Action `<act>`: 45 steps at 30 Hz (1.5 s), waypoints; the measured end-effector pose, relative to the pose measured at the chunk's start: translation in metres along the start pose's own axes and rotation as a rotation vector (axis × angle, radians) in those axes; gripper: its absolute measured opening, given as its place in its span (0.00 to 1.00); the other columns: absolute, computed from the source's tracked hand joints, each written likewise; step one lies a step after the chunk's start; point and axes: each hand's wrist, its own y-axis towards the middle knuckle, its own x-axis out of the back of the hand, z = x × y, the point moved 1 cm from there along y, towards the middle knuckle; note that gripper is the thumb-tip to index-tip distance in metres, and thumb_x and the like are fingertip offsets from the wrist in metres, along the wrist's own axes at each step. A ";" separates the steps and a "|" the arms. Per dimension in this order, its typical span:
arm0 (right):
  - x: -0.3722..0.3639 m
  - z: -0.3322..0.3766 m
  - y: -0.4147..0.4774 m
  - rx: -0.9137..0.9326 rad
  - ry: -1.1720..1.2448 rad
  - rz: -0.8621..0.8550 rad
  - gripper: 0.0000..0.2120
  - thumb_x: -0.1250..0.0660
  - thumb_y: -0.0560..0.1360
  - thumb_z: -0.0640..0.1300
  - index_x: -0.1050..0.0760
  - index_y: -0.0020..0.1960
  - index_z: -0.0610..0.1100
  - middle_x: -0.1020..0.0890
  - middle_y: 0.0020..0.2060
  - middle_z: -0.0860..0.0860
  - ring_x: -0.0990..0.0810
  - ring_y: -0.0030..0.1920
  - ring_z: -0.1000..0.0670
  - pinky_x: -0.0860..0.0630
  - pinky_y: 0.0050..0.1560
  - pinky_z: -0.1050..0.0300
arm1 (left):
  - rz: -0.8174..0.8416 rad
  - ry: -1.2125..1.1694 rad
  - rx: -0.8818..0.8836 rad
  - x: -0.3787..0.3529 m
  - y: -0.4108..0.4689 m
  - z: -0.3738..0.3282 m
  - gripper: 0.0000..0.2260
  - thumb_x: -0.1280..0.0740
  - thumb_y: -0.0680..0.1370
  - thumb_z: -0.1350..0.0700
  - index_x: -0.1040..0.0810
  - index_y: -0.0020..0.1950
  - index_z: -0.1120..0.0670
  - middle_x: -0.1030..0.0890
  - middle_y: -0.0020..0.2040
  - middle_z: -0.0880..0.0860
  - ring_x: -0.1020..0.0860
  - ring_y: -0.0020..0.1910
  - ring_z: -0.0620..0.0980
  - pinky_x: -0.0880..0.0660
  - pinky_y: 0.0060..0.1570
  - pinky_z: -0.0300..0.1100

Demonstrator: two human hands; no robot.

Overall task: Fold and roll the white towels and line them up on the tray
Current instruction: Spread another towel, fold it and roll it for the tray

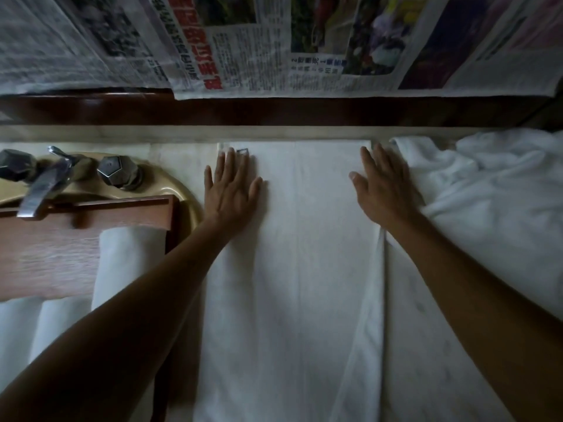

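Observation:
A white towel lies flat as a long folded strip on the counter, running from the back edge toward me. My left hand presses flat on its far left corner, fingers straight. My right hand presses flat on its far right edge, fingers spread. To the left, a wooden tray carries rolled white towels, three of them showing, lined side by side; my left forearm covers part of them.
A heap of loose white towels lies at the right. A metal tap with two knobs stands over a beige basin at the left. Newspaper sheets cover the wall behind a dark wooden ledge.

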 end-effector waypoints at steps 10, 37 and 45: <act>0.029 0.042 -0.211 0.070 0.307 -0.142 0.21 0.27 0.74 0.43 0.22 0.66 0.45 0.23 0.62 0.46 0.24 0.62 0.40 0.25 0.61 0.43 | -0.018 -0.154 -0.063 -0.009 -0.214 -0.059 0.29 0.47 0.85 0.40 0.47 0.85 0.46 0.54 0.85 0.52 0.59 0.84 0.51 0.58 0.81 0.58; 0.076 -0.042 -0.322 0.525 -0.199 0.576 0.18 0.34 0.71 0.40 0.22 0.57 0.58 0.27 0.57 0.56 0.31 0.60 0.48 0.40 0.54 0.52 | 0.012 -0.032 -0.002 -0.045 -0.313 -0.058 0.31 0.53 0.84 0.37 0.55 0.85 0.45 0.59 0.85 0.52 0.62 0.83 0.51 0.62 0.80 0.61; 0.035 0.044 -0.396 0.474 0.162 0.508 0.24 0.42 0.74 0.64 0.24 0.65 0.56 0.23 0.59 0.55 0.26 0.59 0.49 0.31 0.61 0.46 | 0.024 -0.025 -0.002 -0.046 -0.312 -0.057 0.31 0.54 0.84 0.36 0.57 0.85 0.45 0.60 0.85 0.52 0.63 0.83 0.52 0.64 0.80 0.60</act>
